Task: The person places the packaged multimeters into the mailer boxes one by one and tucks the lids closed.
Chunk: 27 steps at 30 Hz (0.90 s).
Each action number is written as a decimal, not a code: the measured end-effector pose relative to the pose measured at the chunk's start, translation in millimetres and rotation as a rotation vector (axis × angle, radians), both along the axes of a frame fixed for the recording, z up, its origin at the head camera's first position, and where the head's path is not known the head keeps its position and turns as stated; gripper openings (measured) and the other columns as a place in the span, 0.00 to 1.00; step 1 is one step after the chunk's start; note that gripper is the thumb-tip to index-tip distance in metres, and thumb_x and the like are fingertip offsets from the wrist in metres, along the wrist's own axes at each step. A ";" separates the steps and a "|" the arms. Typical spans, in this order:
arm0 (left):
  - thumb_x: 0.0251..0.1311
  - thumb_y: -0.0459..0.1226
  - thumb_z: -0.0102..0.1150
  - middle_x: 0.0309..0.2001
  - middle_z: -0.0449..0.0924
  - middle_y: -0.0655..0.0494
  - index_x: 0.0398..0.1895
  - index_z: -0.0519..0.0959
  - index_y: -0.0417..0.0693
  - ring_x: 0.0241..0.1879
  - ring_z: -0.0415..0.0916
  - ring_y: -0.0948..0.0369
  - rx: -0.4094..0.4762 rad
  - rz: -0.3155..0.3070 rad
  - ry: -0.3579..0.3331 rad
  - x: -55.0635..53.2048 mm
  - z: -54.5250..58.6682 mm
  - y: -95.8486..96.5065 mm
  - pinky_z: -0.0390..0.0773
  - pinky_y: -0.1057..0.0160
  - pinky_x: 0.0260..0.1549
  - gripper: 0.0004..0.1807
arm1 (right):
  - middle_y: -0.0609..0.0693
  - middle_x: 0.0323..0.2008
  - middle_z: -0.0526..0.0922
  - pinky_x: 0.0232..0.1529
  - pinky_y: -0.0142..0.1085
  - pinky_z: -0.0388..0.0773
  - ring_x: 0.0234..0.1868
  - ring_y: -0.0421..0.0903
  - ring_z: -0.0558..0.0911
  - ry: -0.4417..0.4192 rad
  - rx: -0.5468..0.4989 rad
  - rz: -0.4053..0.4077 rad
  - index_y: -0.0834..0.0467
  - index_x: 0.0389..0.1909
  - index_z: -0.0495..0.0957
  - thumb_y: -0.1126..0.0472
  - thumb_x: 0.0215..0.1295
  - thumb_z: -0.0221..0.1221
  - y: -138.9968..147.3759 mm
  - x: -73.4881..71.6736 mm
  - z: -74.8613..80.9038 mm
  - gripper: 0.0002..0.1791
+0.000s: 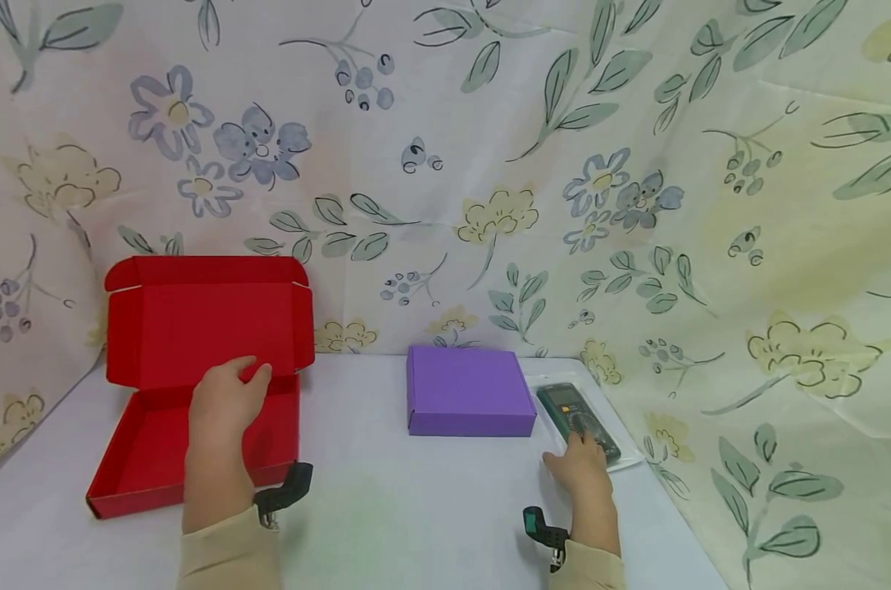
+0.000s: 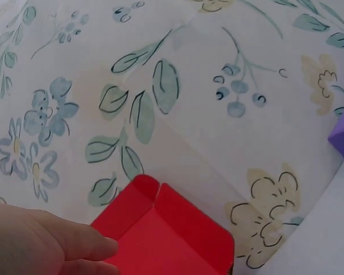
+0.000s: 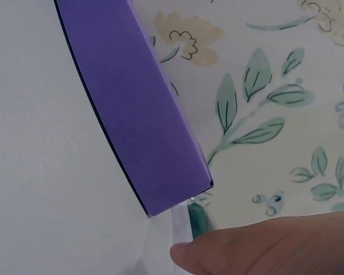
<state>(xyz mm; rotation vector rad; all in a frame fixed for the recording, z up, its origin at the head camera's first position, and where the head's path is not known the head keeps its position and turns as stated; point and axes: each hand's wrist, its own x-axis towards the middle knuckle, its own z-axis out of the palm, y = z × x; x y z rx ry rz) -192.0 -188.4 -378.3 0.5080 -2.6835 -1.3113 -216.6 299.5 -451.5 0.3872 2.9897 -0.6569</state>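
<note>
On the left stands an open red cardboard box [image 1: 150,447] with its lid [image 1: 209,319] raised. My left hand [image 1: 227,410] hovers in front of it, thumb and fingers apart with nothing between them. In the left wrist view this hand [image 2: 51,243] is beside the red lid [image 2: 166,240]. At the right a dark green multimeter [image 1: 572,410] lies in a white tray [image 1: 616,414]. My right hand [image 1: 584,475] reaches over the multimeter's near end, thumb spread to the left. Its thumb [image 3: 195,258] hides most of the multimeter [image 3: 197,220] in the right wrist view.
A closed purple box [image 1: 467,393] sits between the red box and the tray, close to the tray's left side. The white table [image 1: 356,492] meets a floral cloth [image 1: 430,270] hanging at the back and along the right side.
</note>
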 end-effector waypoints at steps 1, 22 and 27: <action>0.72 0.46 0.56 0.71 0.59 0.25 0.78 0.57 0.35 0.63 0.61 0.27 0.007 0.012 -0.001 1.1 -0.2 -2.0 0.78 0.32 0.51 0.39 | 0.79 0.74 0.48 0.64 0.74 0.57 0.74 0.79 0.47 0.001 0.000 0.001 0.77 0.72 0.57 0.52 0.69 0.60 0.2 0.0 -0.1 0.42; 0.72 0.42 0.51 0.75 0.52 0.30 0.78 0.59 0.39 0.72 0.51 0.34 0.132 0.400 0.120 11.2 -11.6 -34.5 0.72 0.30 0.58 0.35 | 0.79 0.74 0.46 0.64 0.74 0.56 0.74 0.79 0.46 -0.008 -0.018 0.004 0.77 0.73 0.56 0.52 0.69 0.60 0.2 0.0 0.4 0.43; 0.71 0.42 0.52 0.76 0.48 0.28 0.80 0.56 0.39 0.73 0.48 0.33 0.132 0.442 0.089 12.2 -11.9 -40.1 0.69 0.29 0.60 0.37 | 0.79 0.74 0.46 0.64 0.74 0.56 0.74 0.79 0.46 -0.009 -0.017 0.001 0.77 0.73 0.56 0.52 0.69 0.60 1.1 0.3 0.0 0.44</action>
